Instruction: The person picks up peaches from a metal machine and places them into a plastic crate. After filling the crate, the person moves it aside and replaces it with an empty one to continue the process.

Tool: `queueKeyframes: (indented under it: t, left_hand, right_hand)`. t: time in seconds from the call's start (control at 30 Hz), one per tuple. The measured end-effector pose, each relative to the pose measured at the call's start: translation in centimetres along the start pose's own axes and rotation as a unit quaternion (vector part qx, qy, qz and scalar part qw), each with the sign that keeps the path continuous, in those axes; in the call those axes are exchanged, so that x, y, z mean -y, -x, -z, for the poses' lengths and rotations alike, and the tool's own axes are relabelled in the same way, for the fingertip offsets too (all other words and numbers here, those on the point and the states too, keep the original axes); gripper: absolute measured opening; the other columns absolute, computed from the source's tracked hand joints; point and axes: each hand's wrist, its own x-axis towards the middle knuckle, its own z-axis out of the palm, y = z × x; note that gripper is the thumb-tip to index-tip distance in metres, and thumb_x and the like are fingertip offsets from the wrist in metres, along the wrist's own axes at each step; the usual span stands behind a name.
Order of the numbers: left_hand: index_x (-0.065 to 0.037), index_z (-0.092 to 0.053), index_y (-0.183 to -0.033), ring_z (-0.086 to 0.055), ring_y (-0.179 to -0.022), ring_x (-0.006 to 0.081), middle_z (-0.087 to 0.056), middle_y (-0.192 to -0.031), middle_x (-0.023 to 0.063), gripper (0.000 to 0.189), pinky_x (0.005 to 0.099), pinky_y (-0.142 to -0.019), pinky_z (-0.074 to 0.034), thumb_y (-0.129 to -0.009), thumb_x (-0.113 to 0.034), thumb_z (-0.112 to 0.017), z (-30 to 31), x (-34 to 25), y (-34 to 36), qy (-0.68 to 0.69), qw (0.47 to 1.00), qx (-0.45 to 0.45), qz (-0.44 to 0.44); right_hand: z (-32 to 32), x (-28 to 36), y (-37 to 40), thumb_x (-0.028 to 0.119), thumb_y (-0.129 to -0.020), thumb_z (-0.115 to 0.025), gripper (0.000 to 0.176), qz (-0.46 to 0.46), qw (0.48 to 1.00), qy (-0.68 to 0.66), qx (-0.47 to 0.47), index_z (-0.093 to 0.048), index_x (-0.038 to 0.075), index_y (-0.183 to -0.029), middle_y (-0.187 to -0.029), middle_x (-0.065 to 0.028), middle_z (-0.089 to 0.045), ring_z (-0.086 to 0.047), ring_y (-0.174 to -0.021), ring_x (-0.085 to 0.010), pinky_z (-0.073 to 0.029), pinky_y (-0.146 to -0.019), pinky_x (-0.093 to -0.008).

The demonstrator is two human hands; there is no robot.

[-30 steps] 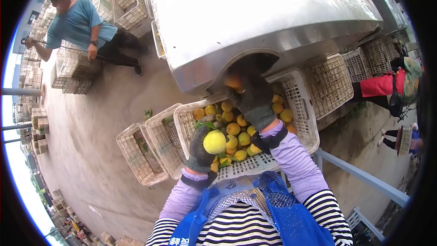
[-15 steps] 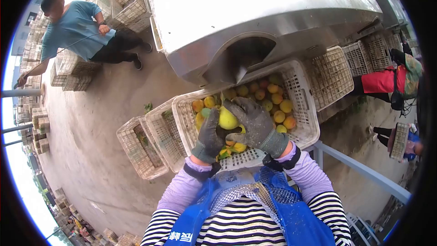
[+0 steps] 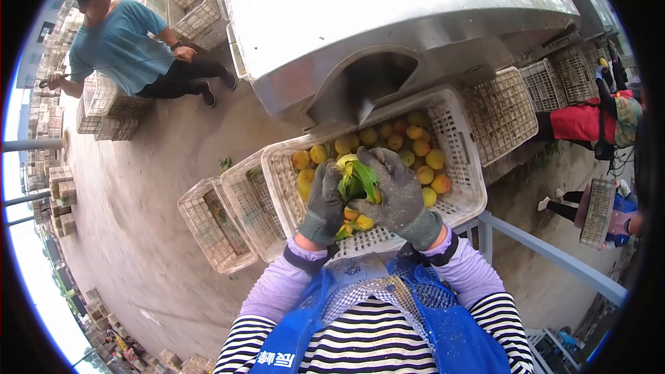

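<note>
In dark grey gloves, my left hand (image 3: 323, 202) and my right hand (image 3: 396, 192) meet over a white plastic crate (image 3: 465, 201). Between them they grip a yellow peach (image 3: 346, 160) with green leaves (image 3: 360, 180) hanging over its near side. The fingers of both hands are curled round it, and the leaves cover much of the fruit. Below and beyond the hands, several yellow and reddish peaches (image 3: 435, 159) lie in the crate. A few more, with a leaf among them, show under my wrists.
A metal machine with a dark chute opening (image 3: 377, 76) overhangs the crate's far side. More crates stand to the left (image 3: 218, 225) and right (image 3: 502, 114). A blue-grey rail (image 3: 547, 253) runs at my right. A person in a teal shirt (image 3: 121, 45) stands far left; others are at right.
The held peach has turned, bringing green leaves to face me. Both hands stay over the crate. The person at left has shifted the thin rod; the crate carrier at right has moved.
</note>
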Motion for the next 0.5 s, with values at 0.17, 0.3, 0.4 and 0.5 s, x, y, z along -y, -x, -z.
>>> queueKeyframes:
  t: [0.17,0.3,0.4,0.5]
  left_hand:
    - [-0.003,-0.054,-0.134,-0.065,-0.1,0.0245,-0.065,-0.116,0.0112,0.081,0.0376,-0.086,-0.055,-0.096,-0.073,-0.038,-1.5,-2.8,-0.2,0.053,0.998,-0.015,0.042]
    - [-0.003,-0.054,-0.131,-0.064,-0.099,0.0241,-0.065,-0.114,0.0125,0.084,0.0375,-0.083,-0.054,-0.095,-0.076,-0.034,1.6,-1.0,-0.8,0.021,0.997,-0.068,0.036]
    - [-0.001,-0.055,-0.129,-0.063,-0.097,0.0243,-0.065,-0.111,0.0131,0.076,0.0372,-0.082,-0.054,-0.099,-0.069,-0.036,3.3,1.8,-1.4,0.008,0.987,-0.147,0.071]
    - [-0.002,-0.054,-0.131,-0.062,-0.099,0.0239,-0.062,-0.118,0.0123,0.068,0.0375,-0.084,-0.054,-0.101,-0.062,-0.041,4.4,4.2,-2.3,-0.022,0.977,-0.18,0.111]
  right_hand:
    - [-1.4,-0.4,-1.7,0.041,-0.069,-0.086,0.078,-0.108,0.992,-0.052,-0.035,-0.057,0.005,-0.132,-0.122,-0.0209,-0.058,-0.063,-0.103,-0.0365,-0.055,-0.081,-0.0451]
    - [-1.5,-2.3,-6.0,0.042,-0.067,-0.087,0.073,-0.094,0.989,0.071,-0.094,-0.059,0.006,-0.124,-0.112,-0.0188,-0.062,-0.064,-0.095,-0.0369,-0.054,-0.078,-0.0459]
    - [-3.7,-4.7,-10.7,0.04,-0.068,-0.087,0.073,-0.111,0.991,0.042,-0.055,-0.057,0.007,-0.126,-0.109,-0.0179,-0.063,-0.064,-0.093,-0.0384,-0.053,-0.079,-0.0492]
    - [-5.1,-6.0,-12.7,0.039,-0.073,-0.083,0.069,-0.084,0.994,0.035,-0.066,-0.055,0.013,-0.13,-0.113,-0.0177,-0.064,-0.065,-0.097,-0.0382,-0.054,-0.083,-0.0473]
